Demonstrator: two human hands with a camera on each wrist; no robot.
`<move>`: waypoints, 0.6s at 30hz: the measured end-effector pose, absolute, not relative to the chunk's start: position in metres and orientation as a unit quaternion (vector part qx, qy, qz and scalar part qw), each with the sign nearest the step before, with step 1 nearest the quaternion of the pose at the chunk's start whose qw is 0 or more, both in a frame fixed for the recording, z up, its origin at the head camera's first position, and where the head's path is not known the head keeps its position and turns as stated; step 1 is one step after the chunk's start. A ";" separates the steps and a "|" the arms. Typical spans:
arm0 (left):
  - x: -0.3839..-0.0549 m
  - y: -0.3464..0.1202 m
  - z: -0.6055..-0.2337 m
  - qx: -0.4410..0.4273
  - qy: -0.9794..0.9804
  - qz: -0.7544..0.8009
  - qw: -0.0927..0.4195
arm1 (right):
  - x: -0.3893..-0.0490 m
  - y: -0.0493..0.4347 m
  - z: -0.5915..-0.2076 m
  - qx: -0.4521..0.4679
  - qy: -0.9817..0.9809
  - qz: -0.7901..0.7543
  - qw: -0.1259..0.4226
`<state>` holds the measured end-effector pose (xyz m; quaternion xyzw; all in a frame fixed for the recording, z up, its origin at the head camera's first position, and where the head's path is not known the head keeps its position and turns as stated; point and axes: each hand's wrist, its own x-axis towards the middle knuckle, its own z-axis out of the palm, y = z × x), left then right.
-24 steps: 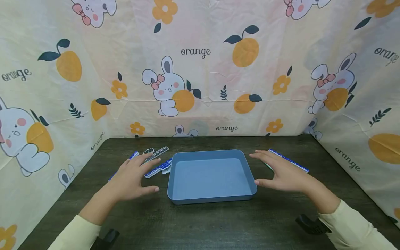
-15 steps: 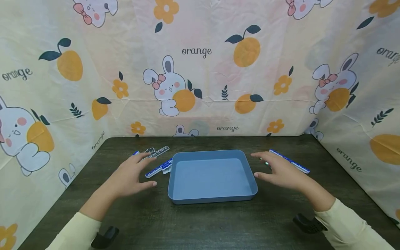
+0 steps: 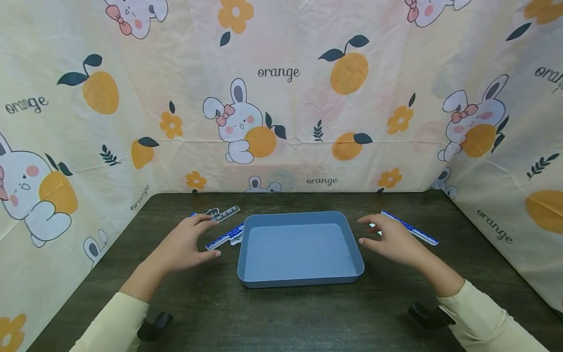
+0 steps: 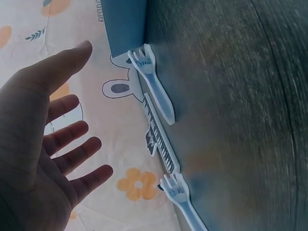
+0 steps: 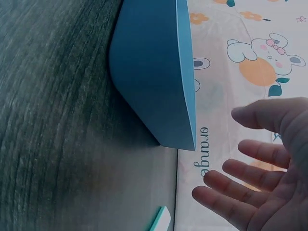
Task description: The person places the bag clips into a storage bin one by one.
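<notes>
A shallow blue tray (image 3: pixel 301 282) stands on the dark table between both hands. Left of it, my left hand (image 3: pixel 182 247) hovers with thumb and fingers spread, holding nothing. Under and beyond its fingers lie a blue ruler (image 3: pixel 223 237) by the tray, a black-and-white ruler (image 3: pixel 226 213) and another blue ruler (image 4: pixel 183 197), mostly hidden by the hand in the head view. My right hand (image 3: pixel 396 239) hovers right of the tray, its fingers loosely bent and grasping nothing. Behind it lies a blue ruler (image 3: pixel 413 230); a white, green-edged strip (image 5: pixel 161 220) shows partly beneath the fingers.
A cloth (image 3: pixel 290 107) printed with rabbits and oranges hangs behind the table and along both sides. Dark wood tabletop (image 3: pixel 281 318) extends in front of the tray. Each wrist wears a black strap mount (image 3: pixel 155 326) below the sleeve.
Both hands have moved slightly farther forward over the table, and the left has drawn a little away from the tray. The whole view has shifted slightly. The tray and rulers stay in place.
</notes>
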<state>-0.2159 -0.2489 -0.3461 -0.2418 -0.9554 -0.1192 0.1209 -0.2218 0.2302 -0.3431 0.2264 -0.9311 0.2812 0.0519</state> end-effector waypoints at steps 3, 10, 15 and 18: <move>-0.219 -0.248 -0.349 -0.242 -0.955 -0.121 0.124 | -0.223 0.229 -0.344 0.213 -0.931 0.291 0.052; -0.230 -0.246 -0.359 -0.243 -0.954 -0.132 0.115 | -0.225 0.228 -0.350 0.172 -0.931 0.323 0.010; -0.235 -0.244 -0.364 -0.231 -0.959 -0.139 0.089 | -0.225 0.227 -0.355 0.150 -0.925 0.348 -0.022; -0.239 -0.242 -0.364 -0.223 -0.962 -0.141 0.068 | -0.227 0.227 -0.356 0.147 -0.916 0.371 -0.044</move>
